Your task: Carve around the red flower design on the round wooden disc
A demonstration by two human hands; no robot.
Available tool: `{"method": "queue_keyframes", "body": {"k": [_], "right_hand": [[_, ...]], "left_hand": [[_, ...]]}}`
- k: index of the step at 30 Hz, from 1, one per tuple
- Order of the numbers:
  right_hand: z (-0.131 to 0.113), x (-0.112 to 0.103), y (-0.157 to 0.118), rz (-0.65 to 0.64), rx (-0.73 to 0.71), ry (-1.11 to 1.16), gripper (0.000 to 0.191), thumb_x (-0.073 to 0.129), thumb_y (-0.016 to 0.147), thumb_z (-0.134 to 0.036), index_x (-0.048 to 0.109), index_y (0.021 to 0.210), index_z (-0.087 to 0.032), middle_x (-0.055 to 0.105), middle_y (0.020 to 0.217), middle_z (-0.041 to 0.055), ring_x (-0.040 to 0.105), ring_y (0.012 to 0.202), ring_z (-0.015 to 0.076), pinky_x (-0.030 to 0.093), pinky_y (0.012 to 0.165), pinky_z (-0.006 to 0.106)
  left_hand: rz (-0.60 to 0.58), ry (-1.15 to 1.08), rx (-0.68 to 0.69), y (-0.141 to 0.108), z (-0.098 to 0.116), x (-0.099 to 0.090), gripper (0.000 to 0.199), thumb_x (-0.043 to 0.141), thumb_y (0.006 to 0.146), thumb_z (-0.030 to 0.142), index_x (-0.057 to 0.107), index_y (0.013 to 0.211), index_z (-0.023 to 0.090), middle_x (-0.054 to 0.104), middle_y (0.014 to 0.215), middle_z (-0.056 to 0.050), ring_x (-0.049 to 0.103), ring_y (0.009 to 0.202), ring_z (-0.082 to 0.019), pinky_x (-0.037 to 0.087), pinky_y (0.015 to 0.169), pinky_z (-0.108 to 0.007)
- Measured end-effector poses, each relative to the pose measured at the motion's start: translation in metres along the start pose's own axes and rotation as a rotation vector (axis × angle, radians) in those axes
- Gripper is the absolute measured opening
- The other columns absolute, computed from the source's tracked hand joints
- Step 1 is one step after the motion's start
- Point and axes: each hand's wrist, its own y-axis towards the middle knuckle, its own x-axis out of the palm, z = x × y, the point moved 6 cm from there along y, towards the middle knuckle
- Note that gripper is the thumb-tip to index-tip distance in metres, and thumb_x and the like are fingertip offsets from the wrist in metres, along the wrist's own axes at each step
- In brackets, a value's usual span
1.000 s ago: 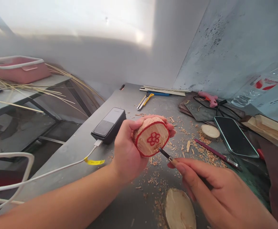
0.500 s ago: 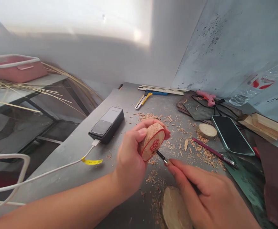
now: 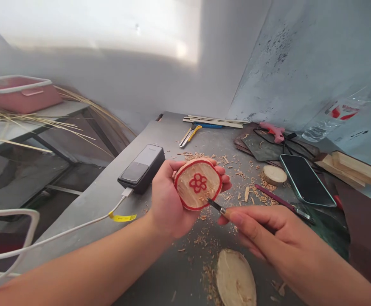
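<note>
A round wood slice (image 3: 185,185) with a red rim and a red flower drawn on its face lies in my left hand (image 3: 169,208), whose fingers wrap behind it. The drawn face tilts toward me. Between the thumb and fingers of my right hand (image 3: 262,233) is a thin carving knife (image 3: 216,206) with a dark blade and a metal collar; its handle is mostly hidden in the hand. The blade's tip touches the lower right of the slice's face, where small shavings sit. Below, a larger oval wood slice (image 3: 236,278) lies on the grey table (image 3: 160,276).
A power bank (image 3: 142,168) with a white cable stands at left. Behind are a yellow box cutter (image 3: 190,135) and thin strips. Right are a small wood slice (image 3: 274,174), a phone (image 3: 306,180), a purple pen-like tool (image 3: 274,197), a pink glue gun (image 3: 273,131) and scattered shavings.
My left hand has turned the wood slice so its drawn face shows more fully toward me. My right hand has shifted slightly right, uncovering the oval slice; the blade stays at the lower edge.
</note>
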Motion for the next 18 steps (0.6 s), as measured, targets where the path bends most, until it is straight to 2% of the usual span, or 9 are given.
{"method": "queue_keyframes", "body": {"k": [4,7,10,13,15,18], "right_hand": [[-0.004,-0.005,-0.003,0.006,0.008,-0.026,0.058,0.052,0.095,-0.075,0.072,0.085,-0.021,0.034,0.06,-0.0036,0.03,0.055,0.0123,0.023,0.047,0.026],[-0.007,-0.004,-0.007,0.011,0.004,-0.038,0.06,0.051,0.093,-0.076,0.075,0.086,-0.022,0.039,0.058,-0.002,0.032,0.052,0.0132,0.026,0.045,0.026],[-0.01,-0.003,-0.011,0.07,-0.065,-0.074,0.052,0.053,0.096,-0.069,0.076,0.084,-0.023,0.051,0.059,0.0008,0.043,0.053,0.015,0.036,0.045,0.026],[-0.011,-0.004,-0.015,0.19,-0.136,-0.158,0.052,0.051,0.1,-0.063,0.075,0.079,-0.022,0.062,0.062,0.0034,0.054,0.055,0.0171,0.044,0.046,0.025],[-0.014,-0.004,-0.018,0.251,-0.199,-0.247,0.051,0.05,0.103,-0.059,0.075,0.077,-0.022,0.065,0.062,0.0033,0.059,0.055,0.0176,0.046,0.046,0.025],[-0.021,0.0,-0.019,0.272,-0.286,-0.385,0.046,0.048,0.106,-0.048,0.075,0.078,-0.023,0.067,0.061,0.0021,0.064,0.055,0.018,0.05,0.048,0.024]], "left_hand": [[-0.047,-0.037,0.045,0.001,0.005,0.002,0.046,0.043,0.087,0.033,0.079,0.082,0.005,0.077,0.081,-0.016,0.076,0.076,-0.026,0.065,0.079,-0.04],[-0.069,-0.042,0.101,0.0,0.008,0.002,0.044,0.045,0.086,0.033,0.078,0.08,0.005,0.077,0.08,-0.015,0.076,0.075,-0.024,0.066,0.079,-0.037],[-0.084,0.007,0.139,-0.002,0.01,0.004,0.046,0.043,0.087,0.033,0.079,0.082,0.006,0.077,0.083,-0.016,0.076,0.08,-0.026,0.066,0.081,-0.04],[-0.107,0.037,0.158,-0.004,0.011,0.006,0.046,0.04,0.087,0.033,0.079,0.082,0.009,0.077,0.083,-0.016,0.076,0.087,-0.03,0.065,0.086,-0.046],[-0.111,0.036,0.162,-0.005,0.01,0.007,0.044,0.04,0.086,0.031,0.078,0.08,0.011,0.076,0.081,-0.015,0.076,0.091,-0.032,0.063,0.089,-0.048],[-0.086,0.041,0.199,-0.007,0.008,0.005,0.04,0.041,0.084,0.029,0.077,0.077,0.012,0.075,0.078,-0.014,0.076,0.095,-0.032,0.062,0.091,-0.047]]}}
